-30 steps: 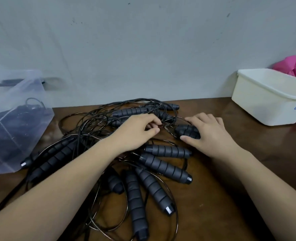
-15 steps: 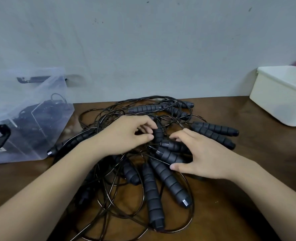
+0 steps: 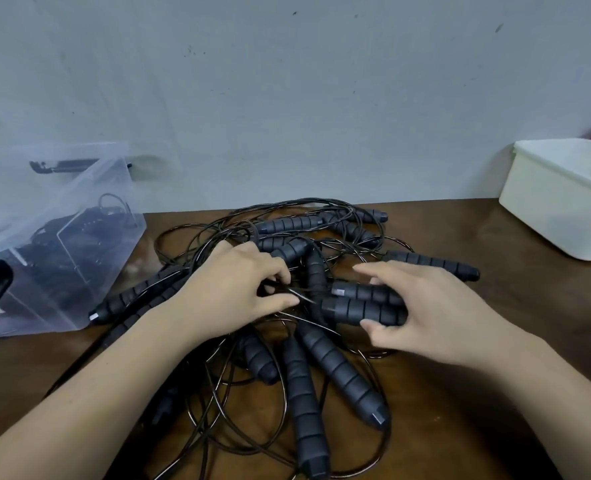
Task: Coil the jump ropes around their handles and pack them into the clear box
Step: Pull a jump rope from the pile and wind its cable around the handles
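GRIP: your left hand (image 3: 238, 292) pinches a cord (image 3: 304, 298); your right hand (image 3: 436, 313) curls round two handles (image 3: 363, 303) | WHERE: rope pile (image 3: 304, 393) mid-table, clear box (image 3: 62, 237) at its 9 o'clock | RISK: pulling now would likely drag neighbouring loops along and tighten the tangle.

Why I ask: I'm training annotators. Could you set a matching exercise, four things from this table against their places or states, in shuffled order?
Things:
1 clear box
2 white tub
3 left hand
4 right hand

Places or states:
a grips two handles side by side
b far right of the table
c pinches a thin cord
d far left, dark ropes inside

Pairs: 1-d, 2-b, 3-c, 4-a.
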Demonstrator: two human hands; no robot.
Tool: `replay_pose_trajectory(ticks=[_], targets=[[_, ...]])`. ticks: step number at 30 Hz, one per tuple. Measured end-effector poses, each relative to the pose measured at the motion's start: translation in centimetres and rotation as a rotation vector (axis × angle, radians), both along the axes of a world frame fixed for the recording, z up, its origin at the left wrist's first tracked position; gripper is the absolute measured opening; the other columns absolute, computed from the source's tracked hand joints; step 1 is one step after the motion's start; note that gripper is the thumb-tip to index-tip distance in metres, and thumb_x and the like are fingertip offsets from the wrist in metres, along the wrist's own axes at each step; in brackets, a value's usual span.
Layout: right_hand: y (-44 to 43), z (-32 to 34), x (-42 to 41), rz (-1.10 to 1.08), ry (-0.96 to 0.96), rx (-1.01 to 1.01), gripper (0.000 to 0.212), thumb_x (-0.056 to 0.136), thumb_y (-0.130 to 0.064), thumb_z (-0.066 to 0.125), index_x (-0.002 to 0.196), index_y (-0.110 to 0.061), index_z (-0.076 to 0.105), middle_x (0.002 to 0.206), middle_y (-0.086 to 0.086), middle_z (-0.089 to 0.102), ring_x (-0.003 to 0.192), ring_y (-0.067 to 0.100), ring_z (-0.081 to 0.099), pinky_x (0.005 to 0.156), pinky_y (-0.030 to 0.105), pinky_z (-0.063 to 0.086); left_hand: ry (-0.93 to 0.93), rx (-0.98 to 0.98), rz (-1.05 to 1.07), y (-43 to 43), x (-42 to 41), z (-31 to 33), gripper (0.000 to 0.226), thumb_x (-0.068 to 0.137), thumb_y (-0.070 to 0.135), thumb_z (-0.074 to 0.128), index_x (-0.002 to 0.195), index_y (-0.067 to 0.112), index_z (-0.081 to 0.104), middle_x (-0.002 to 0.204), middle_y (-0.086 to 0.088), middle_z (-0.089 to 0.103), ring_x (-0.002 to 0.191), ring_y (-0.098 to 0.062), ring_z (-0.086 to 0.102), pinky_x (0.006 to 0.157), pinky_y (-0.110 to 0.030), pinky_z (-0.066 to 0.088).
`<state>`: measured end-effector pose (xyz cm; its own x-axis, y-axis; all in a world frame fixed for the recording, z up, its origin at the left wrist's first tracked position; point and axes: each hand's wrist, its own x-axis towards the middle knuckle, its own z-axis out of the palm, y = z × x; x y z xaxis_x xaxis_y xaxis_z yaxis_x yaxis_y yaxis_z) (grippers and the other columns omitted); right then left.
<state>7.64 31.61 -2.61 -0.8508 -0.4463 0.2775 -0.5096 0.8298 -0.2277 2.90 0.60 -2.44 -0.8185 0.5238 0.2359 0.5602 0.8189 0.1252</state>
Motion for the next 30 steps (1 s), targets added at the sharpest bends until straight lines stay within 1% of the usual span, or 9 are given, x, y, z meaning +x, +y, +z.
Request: replay_pose_trajectory(ticks=[3, 8, 10, 12, 15, 19, 23, 26, 30], targets=[[-0.4, -1.0, 0.1, 0.024, -0.066, 0.006, 0.074, 0.083, -0.069, 0.06, 0.151, -0.043, 0.053, 0.121, -0.024, 0.067, 0.112, 0.001, 0.065, 0.094, 0.024, 0.055, -0.008, -0.033, -0.015, -0.1, -0.5, 0.0, 0.023, 0.093, 0.063, 0.064, 0.107, 0.045, 0.068, 0.087, 0.025, 0.063, 0.102, 0.001, 0.053, 0.1, -0.04, 0.043], [1.3, -0.1, -0.8, -0.001, -0.22, -0.409, 0.04, 0.095, -0.045, 0.075, 0.134, -0.043, 0.069, 0.11, -0.019, 0.076, 0.105, -0.001, 0.072, 0.094, 0.021, 0.055, 0.062, 0.064, 0.004, -1.6, -1.8, 1.4, 0.013, 0.091, 0.029, 0.074, 0.1, 0.038, 0.073, 0.087, 0.022, 0.067, 0.095, -0.009, 0.059, 0.088, -0.042, 0.052], [1.8, 1.1, -1.2, 0.012, -0.249, -0.589, 0.029, 0.098, -0.033, 0.073, 0.127, -0.034, 0.074, 0.097, -0.01, 0.079, 0.08, 0.004, 0.074, 0.077, 0.02, 0.055, 0.118, 0.112, 0.023, -2.5, -2.4, 2.5, 0.009, 0.093, 0.028, 0.076, 0.099, 0.034, 0.073, 0.09, 0.016, 0.07, 0.092, -0.012, 0.059, 0.083, -0.041, 0.053], [2.0, 2.7, -1.7, 0.002, -0.233, -0.773, 0.022, 0.101, -0.024, 0.067, 0.12, -0.026, 0.076, 0.077, 0.001, 0.075, 0.055, 0.009, 0.061, 0.058, 0.021, 0.048, 0.122, 0.179, 0.051, -3.5, -3.0, 3.5, 0.003, 0.096, 0.031, 0.075, 0.095, 0.032, 0.072, 0.084, 0.014, 0.068, 0.086, -0.01, 0.059, 0.079, -0.04, 0.052], [1.8, 5.4, -2.5, -0.082, -0.146, -0.934, 0.021, 0.107, -0.013, 0.058, 0.111, -0.017, 0.078, 0.071, 0.016, 0.07, 0.051, 0.023, 0.053, 0.053, 0.024, 0.045, 0.099, 0.286, 0.125, -4.7, -3.5, 4.9, 0.009, 0.097, 0.037, 0.073, 0.089, 0.033, 0.073, 0.077, 0.015, 0.068, 0.081, -0.003, 0.061, 0.075, -0.028, 0.05], [-1.0, 8.0, -4.3, -0.102, -0.235, -1.097, 0.035, 0.11, -0.023, 0.048, 0.1, -0.004, 0.075, 0.077, 0.028, 0.066, 0.053, 0.029, 0.048, 0.049, 0.027, 0.037, 0.075, 0.337, 0.189, -4.8, -4.1, 6.7, 0.029, 0.104, 0.042, 0.063, 0.084, 0.024, 0.073, 0.07, 0.015, 0.071, 0.072, -0.002, 0.064, 0.062, -0.015, 0.043], [-6.5, 8.6, -6.0, -0.066, -0.404, -1.072, 0.04, 0.112, -0.032, 0.047, 0.101, -0.003, 0.073, 0.075, 0.016, 0.072, 0.049, 0.026, 0.053, 0.051, 0.032, 0.043, 0.077, 0.352, 0.205, -2.7, -4.4, 7.4, 0.04, 0.108, 0.047, 0.049, 0.087, 0.018, 0.067, 0.065, 0.0, 0.064, 0.068, -0.018, 0.063, 0.072, -0.043, 0.053], [-10.2, 8.7, -6.7, 0.023, -0.464, -0.98, 0.026, 0.107, -0.035, 0.06, 0.109, -0.012, 0.073, 0.081, 0.008, 0.071, 0.055, 0.018, 0.061, 0.05, 0.034, 0.047, 0.054, 0.248, 0.206, -0.7, -3.5, 6.8, 0.038, 0.109, 0.045, 0.046, 0.082, 0.018, 0.054, 0.073, -0.007, 0.064, 0.073, -0.029, 0.061, 0.065, -0.042, 0.046], [-12.8, 8.3, -7.6, -0.015, -0.553, -0.798, 0.037, 0.079, -0.032, 0.081, 0.113, -0.02, 0.071, 0.072, 0.001, 0.067, 0.059, 0.019, 0.06, 0.055, 0.034, 0.047, 0.054, 0.067, 0.175, 0.2, -2.1, 6.1, 0.01, 0.098, 0.023, 0.051, 0.089, 0.026, 0.049, 0.093, -0.011, 0.072, 0.09, -0.037, 0.066, 0.069, -0.039, 0.036]])
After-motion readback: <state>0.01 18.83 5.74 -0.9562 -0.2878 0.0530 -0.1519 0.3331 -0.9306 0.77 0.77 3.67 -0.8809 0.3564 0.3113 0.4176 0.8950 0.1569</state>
